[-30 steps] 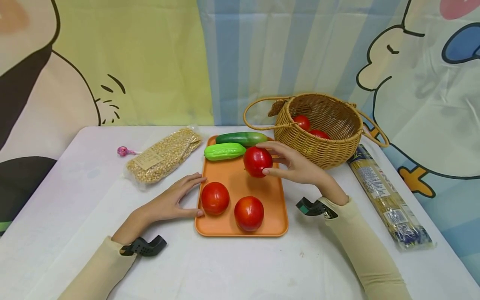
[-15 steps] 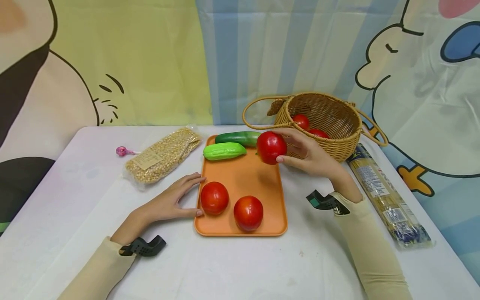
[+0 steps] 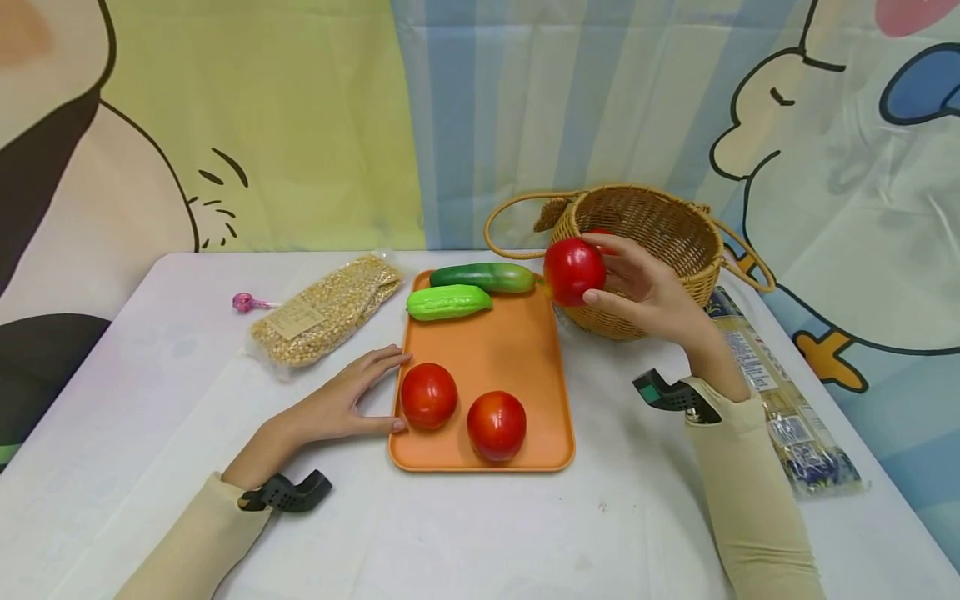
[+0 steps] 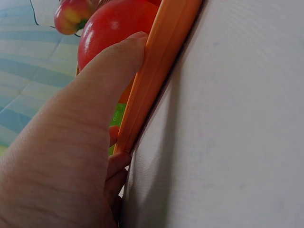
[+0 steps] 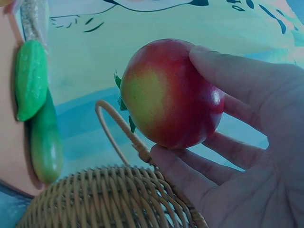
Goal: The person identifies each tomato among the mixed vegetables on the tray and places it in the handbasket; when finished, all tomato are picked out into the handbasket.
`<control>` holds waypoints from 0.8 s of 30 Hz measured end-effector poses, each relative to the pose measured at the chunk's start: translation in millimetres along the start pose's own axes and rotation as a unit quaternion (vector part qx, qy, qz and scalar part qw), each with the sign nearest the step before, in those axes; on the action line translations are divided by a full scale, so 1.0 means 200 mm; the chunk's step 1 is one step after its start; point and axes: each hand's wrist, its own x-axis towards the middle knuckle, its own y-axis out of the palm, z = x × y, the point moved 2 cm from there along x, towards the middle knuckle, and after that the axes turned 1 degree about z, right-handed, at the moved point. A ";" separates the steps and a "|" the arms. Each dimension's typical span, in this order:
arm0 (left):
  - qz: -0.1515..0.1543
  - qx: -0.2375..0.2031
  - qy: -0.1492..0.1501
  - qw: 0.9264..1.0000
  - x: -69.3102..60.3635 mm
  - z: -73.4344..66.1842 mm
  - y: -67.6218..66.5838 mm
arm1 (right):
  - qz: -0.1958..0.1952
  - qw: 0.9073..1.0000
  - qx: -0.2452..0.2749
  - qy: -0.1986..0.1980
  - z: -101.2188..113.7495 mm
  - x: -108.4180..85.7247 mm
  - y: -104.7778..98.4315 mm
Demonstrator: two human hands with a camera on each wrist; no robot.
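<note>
My right hand (image 3: 651,293) grasps a round red-and-yellow fruit (image 3: 573,272);
my left hand (image 3: 343,403), unclenched, touches the left edge of an orange rectangular tray (image 3: 512,342).

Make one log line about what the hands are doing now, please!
right hand: holds red fruit near basket | left hand: touches tray at left edge | on tray: two tomatoes, two green vegetables
</note>
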 end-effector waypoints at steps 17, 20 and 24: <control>0.000 0.003 0.002 1.000 0.00 0.00 -0.01 | -0.136 0.990 0.003 0.031 -0.03 -0.04 -0.15; -0.002 0.002 0.003 1.000 0.00 0.00 0.00 | -0.163 0.985 0.036 0.033 -0.04 -0.05 -0.17; -0.003 0.004 0.006 1.000 0.00 0.00 0.00 | -0.191 0.980 0.052 0.032 -0.06 -0.05 -0.19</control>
